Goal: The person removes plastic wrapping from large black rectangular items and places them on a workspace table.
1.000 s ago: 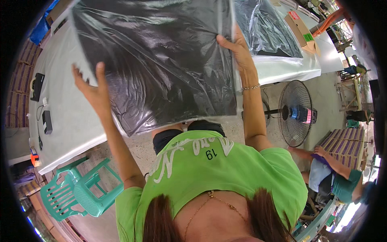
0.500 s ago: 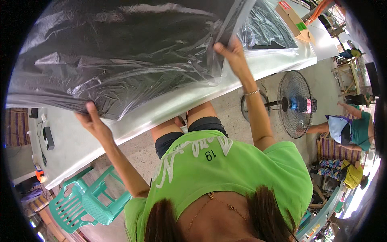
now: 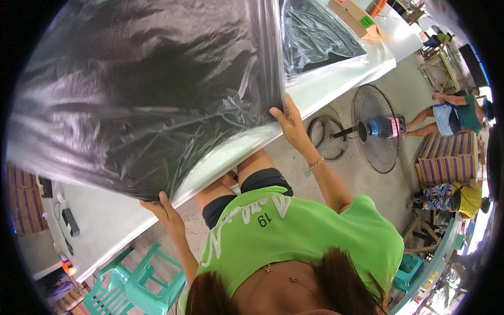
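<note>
A large dark flat piece covered in clear, wrinkled plastic film spans the upper left, over the white table. My left hand pinches its near corner between thumb and fingers. At the right-hand corner my right hand grips the edge, thumb on top and fingers partly hidden beneath. Between the two corners the near edge sags in a curve. To the right lies another dark piece under clear plastic, apart from my hands.
An open cardboard box stands at the far right of the table. Right of me is a standing fan. Green plastic chairs stand at lower left. A small black box lies on the table's left. Other people are farther right.
Both hands have come nearer to me, drawing the plastic-covered piece along. Its right edge has swung left, uncovering more of the second piece. The creases look smoother.
</note>
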{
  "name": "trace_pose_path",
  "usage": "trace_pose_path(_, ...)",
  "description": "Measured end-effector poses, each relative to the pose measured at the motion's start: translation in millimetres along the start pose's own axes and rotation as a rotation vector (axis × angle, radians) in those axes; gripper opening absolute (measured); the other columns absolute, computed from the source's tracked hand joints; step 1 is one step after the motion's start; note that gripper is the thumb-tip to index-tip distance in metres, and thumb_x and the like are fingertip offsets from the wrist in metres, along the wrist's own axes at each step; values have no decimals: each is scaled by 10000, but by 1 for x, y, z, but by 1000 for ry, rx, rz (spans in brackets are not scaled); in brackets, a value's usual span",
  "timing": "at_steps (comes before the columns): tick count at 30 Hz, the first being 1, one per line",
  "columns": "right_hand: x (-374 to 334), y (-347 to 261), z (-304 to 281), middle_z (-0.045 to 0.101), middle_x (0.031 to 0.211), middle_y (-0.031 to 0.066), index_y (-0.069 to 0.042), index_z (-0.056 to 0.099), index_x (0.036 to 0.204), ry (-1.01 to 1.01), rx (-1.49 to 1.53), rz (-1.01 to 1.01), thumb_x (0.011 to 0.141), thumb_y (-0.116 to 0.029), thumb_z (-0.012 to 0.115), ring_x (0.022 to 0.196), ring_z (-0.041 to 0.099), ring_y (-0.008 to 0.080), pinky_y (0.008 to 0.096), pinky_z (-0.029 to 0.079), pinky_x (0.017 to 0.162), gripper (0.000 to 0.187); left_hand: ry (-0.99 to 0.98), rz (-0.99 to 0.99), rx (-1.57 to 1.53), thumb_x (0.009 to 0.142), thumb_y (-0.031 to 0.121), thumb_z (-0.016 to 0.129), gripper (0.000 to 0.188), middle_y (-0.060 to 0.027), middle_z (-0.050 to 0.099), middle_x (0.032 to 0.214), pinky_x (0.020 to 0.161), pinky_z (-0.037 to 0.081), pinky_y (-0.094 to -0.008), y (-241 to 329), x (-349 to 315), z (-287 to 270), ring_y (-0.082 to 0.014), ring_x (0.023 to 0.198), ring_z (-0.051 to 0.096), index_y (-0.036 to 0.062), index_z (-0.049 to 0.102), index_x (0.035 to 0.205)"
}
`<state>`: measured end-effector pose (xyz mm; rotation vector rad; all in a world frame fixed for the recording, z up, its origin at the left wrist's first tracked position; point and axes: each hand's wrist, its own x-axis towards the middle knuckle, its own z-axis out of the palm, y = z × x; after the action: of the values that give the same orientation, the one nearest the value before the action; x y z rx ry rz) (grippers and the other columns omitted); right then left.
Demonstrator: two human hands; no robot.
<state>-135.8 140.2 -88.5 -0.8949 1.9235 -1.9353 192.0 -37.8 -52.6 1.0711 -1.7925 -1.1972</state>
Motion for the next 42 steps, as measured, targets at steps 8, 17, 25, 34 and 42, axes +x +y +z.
trace_pose_path(8,60,-15,-136,592,905,43,31,556,1096,409,-173,-85,850,-47,617,832,523,116,240,423,766,265,-414,245,13,964,280,389,688,-253,-6,1513,1137,7,-370,75,34,136,-324,1414,-3,-85,39,1430)
trace_pose_path(17,211,13,-306,647,1011,213,7,596,1115,476,-939,-97,783,-144,627,957,611,366,379,458,854,366,-673,130,53,929,230,448,720,-337,588,989,861,447,-453,125,108,328,-475,948,577,-101,20,1404)
trace_pose_path(25,258,55,-360,573,1131,177,-134,611,1148,399,-1324,125,804,-247,633,1046,540,352,472,422,864,363,-687,183,374,889,318,533,819,-333,604,941,819,466,-473,126,123,370,-453,909,606,-135,71,1391)
trace_pose_path(34,146,11,-215,544,1081,117,-184,665,1048,497,-1042,-414,793,-73,636,1064,472,294,436,380,887,280,-661,290,227,845,317,629,567,-127,577,719,699,459,-410,161,107,222,-331,682,578,129,452,1349)
trace_pose_path(42,17,-25,-32,553,1003,112,-68,679,863,375,-471,-267,807,39,576,1002,510,249,339,399,876,158,-497,622,570,745,244,717,414,-101,598,1050,848,453,-372,97,99,132,-260,977,589,84,641,1119)
